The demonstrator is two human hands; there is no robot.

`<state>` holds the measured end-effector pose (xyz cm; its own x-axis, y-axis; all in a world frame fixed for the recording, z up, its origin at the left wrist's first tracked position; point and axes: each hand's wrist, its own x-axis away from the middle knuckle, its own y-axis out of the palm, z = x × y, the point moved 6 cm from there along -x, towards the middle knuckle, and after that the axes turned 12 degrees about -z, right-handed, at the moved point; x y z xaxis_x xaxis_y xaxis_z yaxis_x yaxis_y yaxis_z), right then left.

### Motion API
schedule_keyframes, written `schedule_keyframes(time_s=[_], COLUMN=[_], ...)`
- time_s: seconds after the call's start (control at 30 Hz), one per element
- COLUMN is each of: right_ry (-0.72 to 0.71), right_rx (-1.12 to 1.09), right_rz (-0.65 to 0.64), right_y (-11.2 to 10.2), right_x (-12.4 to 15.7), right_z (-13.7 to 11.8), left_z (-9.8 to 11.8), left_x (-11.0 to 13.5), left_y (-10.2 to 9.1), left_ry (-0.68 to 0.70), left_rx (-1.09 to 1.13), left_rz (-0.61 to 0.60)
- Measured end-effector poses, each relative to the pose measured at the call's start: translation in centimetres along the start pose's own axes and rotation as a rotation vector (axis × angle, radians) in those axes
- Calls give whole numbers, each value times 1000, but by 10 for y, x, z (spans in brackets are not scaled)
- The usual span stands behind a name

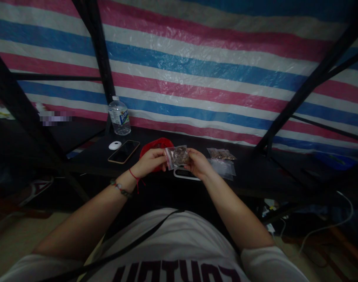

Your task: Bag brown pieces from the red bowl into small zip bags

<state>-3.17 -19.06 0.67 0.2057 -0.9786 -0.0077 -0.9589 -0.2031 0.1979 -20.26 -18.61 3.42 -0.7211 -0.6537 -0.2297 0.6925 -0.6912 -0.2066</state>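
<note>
Both hands raised over the dark table [93,158]. Left hand [149,161] and right hand [197,163] each pinch one end of a small clear bag [178,156] with brownish contents. Red bag [155,145] just behind; phone [124,151] to the left.

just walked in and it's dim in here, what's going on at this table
A seated person holds a small clear zip bag of brownish bits up between both hands, the left hand at its red-edged end and the right hand at the other. On the dark table behind lie a red pouch, more small bags, a phone, a white puck and a water bottle.
</note>
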Motion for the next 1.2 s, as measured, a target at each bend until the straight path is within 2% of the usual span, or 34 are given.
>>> schedule_keyframes(time_s=[0.1, 0.13, 0.2, 0.27, 0.3, 0.4, 0.5, 0.63, 0.73, 0.83, 0.93, 1.03, 1.1, 1.2], right_ry=[-196, -247, -245, -177, -157, -167, -146, -147, -149, -137, -128, -125, -117, -169], right_rx=[318, 413, 519, 555, 587, 738, 794, 760, 806, 972, 1145, 1217, 1194, 1012], right_rz=[158, 153, 3, -200, -262, -289, -317, -434, -491, -407, -190, 17, 37, -61], right_y=[-7, -5, 8, 24, 30, 37, 37, 36, 38, 38, 35, 30, 27, 25], right_x=[7, 9, 12, 15, 17, 20, 19, 20, 23, 23, 23, 25, 25, 19], right_z=[-12, -15, -13, -5, -1, 4, 7, 1, -3, -3, -7, -16, -17, -13], left_z=[-3, -4, -8, -10, -10, -13, -18, -21, -21, -19, -17, -10, -5, 1], left_x=[-1, -1, -2, -4, -5, -7, -6, -5, -6, -6, -4, -2, -2, -1], left_y=[-4, -4, 0, 7, 11, 21, 28, 30, 31, 32, 27, 22, 19, 17], left_ry=[-3, -17, -66, -86, -82, -96, -163, -190, -177, -199, -294, -328, -319, -276], left_rx=[33, 34, 16, -33, -67, -113, -59, -25, -84, -281, -530, -690, -749, -784], left_rz=[100, 125, 126, 79, 46, -72, -177, -173, -140, -107, -36, 1, 3, -25])
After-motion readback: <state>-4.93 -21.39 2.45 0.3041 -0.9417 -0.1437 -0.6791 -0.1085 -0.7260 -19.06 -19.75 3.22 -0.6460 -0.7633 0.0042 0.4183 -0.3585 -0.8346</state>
